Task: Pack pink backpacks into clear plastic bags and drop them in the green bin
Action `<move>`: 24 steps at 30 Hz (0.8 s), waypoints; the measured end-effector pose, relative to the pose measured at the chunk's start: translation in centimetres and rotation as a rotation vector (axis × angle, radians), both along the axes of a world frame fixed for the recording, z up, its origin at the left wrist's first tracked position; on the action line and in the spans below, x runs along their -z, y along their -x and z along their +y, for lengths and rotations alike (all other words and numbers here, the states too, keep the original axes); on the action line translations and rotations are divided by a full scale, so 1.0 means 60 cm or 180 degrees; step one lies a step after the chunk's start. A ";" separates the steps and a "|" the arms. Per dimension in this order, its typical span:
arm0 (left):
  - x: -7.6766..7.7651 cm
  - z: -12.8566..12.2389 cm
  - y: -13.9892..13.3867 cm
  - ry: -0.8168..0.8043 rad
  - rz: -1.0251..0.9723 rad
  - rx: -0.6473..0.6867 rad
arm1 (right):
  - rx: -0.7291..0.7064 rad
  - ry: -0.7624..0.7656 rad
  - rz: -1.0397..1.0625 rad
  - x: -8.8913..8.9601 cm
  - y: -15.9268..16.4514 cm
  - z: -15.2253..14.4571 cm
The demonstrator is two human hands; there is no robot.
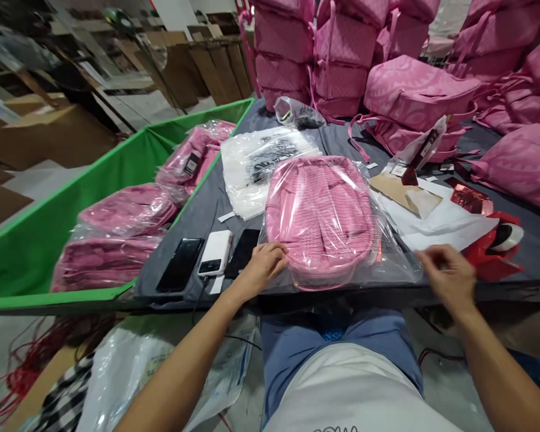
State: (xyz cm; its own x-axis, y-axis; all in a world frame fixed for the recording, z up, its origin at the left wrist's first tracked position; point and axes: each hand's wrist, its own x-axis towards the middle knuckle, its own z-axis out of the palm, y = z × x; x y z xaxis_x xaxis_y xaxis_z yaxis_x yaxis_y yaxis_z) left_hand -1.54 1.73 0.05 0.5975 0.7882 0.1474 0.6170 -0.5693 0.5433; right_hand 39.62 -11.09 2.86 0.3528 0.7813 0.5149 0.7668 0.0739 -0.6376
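A pink backpack [319,210] lies flat in a clear plastic bag [393,261] at the table's front edge. My left hand [266,262] is at the backpack's lower left, fingers closed on the edge of the plastic bag. Off to the right, my right hand [452,279] is a little blurred, with its fingers curled together beside the bag's right corner. Whether it pinches anything is not clear. Its fingertips are close to a white sheet of paper [432,225] and a red tape dispenser [495,252].
A green-walled bin [117,162] at left holds several bagged pink backpacks [130,210]. White printed plastic bags [265,162] lie behind the backpack. Phones [180,264] and a white power bank [216,252] rest at left. Pink backpack stacks [342,54] stand behind.
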 end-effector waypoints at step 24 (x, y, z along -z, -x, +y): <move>0.000 0.036 0.013 0.0480 -0.0191 -0.0055 | 0.2636 -0.0226 0.1799 0.038 -0.215 -0.098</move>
